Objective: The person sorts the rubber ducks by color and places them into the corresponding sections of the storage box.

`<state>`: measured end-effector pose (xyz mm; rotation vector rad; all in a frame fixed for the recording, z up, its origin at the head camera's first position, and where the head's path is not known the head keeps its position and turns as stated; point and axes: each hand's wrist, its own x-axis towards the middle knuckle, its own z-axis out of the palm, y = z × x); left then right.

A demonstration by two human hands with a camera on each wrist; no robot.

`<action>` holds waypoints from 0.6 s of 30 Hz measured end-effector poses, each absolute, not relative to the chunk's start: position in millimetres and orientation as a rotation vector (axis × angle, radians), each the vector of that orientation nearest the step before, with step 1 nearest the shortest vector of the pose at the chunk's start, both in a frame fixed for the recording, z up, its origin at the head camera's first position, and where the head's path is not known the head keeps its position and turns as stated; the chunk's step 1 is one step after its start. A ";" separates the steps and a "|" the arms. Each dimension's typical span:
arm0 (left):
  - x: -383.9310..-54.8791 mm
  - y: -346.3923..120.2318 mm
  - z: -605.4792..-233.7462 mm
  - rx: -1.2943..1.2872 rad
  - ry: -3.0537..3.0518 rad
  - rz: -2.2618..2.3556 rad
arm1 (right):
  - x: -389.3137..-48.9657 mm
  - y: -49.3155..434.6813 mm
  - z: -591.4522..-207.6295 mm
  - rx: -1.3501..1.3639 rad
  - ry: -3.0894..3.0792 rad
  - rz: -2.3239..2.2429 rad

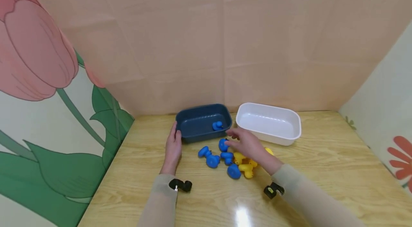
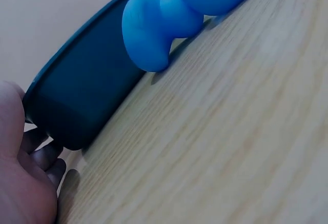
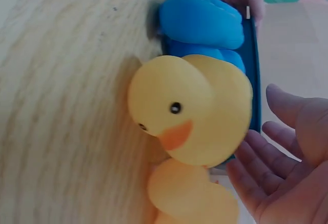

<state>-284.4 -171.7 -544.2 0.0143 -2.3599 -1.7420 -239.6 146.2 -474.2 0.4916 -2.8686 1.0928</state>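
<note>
My left hand (image 1: 173, 146) lies along the left end of a dark blue tray (image 1: 193, 134), its extended fingers touching the outside. In the left wrist view, fingers (image 2: 46, 155) show under the rim at that end. One blue rubber duck (image 1: 217, 125) is inside the tray. My right hand (image 1: 249, 144) hovers over loose ducks, thumb and fingers apart and nothing between them. Nearest to its fingertips is a blue duck (image 1: 222, 145). More blue ducks (image 1: 212, 161) lie in front of the tray. Several yellow ducks (image 1: 247, 169) lie below the right hand, partly covered by it.
A white tray (image 1: 291, 137) stands to the right of the dark blue one, with a small gap between them. A pinkish-beige sheet (image 1: 222, 41) hangs behind the wooden table (image 1: 322, 169). Painted walls flank both sides.
</note>
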 end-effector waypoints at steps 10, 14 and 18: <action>-284.1 -169.5 -543.0 0.027 -2.357 -1.755 | -243.4 143.1 -486.6 0.463 -2.948 1.082; -284.8 -167.5 -542.0 0.010 -2.350 -1.754 | -244.8 142.1 -488.3 0.437 -2.968 1.030; -285.5 -166.5 -541.8 0.014 -2.346 -1.748 | -246.9 141.0 -491.9 0.437 -2.991 0.995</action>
